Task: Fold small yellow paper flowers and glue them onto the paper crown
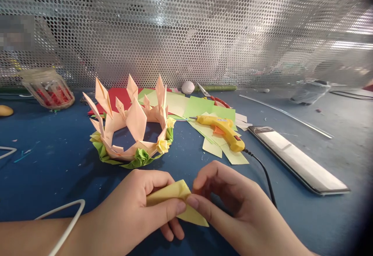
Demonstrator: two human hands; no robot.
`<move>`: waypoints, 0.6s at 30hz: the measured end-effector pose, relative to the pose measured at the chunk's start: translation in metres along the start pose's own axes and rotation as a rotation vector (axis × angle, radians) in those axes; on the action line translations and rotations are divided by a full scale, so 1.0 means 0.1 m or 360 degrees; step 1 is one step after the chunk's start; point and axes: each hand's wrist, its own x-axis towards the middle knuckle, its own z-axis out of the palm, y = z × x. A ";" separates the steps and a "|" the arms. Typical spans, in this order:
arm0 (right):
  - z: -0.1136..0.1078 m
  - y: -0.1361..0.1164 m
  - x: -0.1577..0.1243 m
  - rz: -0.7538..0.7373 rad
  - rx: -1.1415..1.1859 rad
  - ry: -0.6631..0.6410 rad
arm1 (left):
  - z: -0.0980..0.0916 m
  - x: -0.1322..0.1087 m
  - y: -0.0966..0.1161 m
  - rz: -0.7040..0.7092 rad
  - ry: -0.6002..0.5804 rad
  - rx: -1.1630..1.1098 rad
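Paper is partly folded, one flap left loose; left hand pinches it, right hand's grip unclear.

Near the middle, the left hand pinches folded yellow paper — the right hand has its thumb at the paper's right edge. Farther left stands a peach paper crown; farther right, a yellow glue gun lies on paper sheets — left of a phone.
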 end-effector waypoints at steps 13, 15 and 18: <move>-0.03 0.04 0.01 0.0113 -0.0001 -0.0218 | 0.01 -0.03 0.03 -0.0067 -0.0079 0.0021; -0.03 0.02 0.00 0.0087 0.0015 -0.0193 | 0.00 -0.02 0.04 -0.0100 -0.0107 0.0048; -0.02 0.00 0.00 0.0058 -0.0035 -0.0156 | 0.00 -0.02 0.04 -0.0115 -0.0133 0.0120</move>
